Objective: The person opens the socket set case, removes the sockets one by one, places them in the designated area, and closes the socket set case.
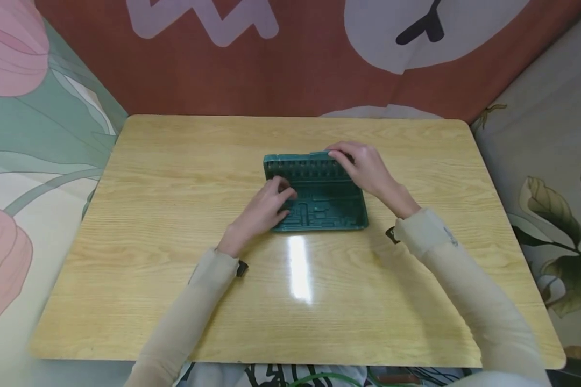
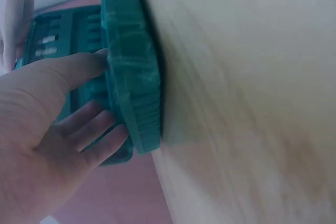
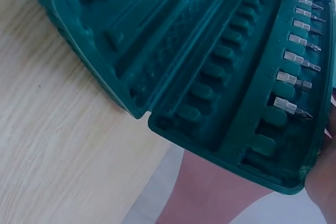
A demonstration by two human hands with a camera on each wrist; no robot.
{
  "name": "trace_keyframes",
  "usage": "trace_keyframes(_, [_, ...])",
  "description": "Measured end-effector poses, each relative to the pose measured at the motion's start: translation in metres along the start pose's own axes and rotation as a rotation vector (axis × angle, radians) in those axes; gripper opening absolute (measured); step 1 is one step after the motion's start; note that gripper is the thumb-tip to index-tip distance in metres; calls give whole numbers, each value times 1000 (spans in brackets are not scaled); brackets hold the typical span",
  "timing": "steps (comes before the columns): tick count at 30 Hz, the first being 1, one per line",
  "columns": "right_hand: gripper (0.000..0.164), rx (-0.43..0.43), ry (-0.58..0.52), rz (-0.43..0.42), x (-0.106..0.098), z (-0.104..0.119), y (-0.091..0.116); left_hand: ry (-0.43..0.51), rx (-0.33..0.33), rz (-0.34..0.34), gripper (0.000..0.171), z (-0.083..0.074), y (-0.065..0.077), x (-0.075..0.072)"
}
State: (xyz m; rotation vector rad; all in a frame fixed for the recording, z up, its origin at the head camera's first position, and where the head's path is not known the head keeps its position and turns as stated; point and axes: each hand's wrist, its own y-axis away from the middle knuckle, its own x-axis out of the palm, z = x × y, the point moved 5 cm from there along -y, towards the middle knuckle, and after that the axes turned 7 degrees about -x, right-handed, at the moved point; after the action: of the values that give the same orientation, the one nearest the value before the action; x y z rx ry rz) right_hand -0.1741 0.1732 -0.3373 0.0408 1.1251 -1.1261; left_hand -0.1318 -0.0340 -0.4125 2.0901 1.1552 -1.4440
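A dark green hinged bit case (image 1: 341, 207) stands unfolded near the table's middle, its far half tilted up. My right hand (image 1: 365, 165) grips that half's upper edge near the right corner, thumb on the near side. At the left end is my left hand (image 1: 261, 209); in the left wrist view its loosely bent fingers (image 2: 86, 129) lie against the case, the thumb near the rim. Several silver screwdriver bits (image 3: 294, 59) sit in a row of slots in the raised half, in the right wrist view. An empty slot (image 3: 262, 144) shows at the row's near end.
The case rests on a light wood table (image 1: 174, 161) with a bright reflection in front of it. A reddish printed cloth (image 1: 310, 70) hangs behind the far edge. Green and dark cables (image 1: 329, 376) show below the near edge.
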Motion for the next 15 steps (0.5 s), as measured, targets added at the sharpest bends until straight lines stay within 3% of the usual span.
trace_keyframes(7, [24, 11, 28, -18, -2, -10, -11, -72, 27, 15, 64, -3, -8, 4])
trace_keyframes(15, [28, 58, 37, 14, 6, -26, -26, -93, -62, 120, 79, 4, -9, 11])
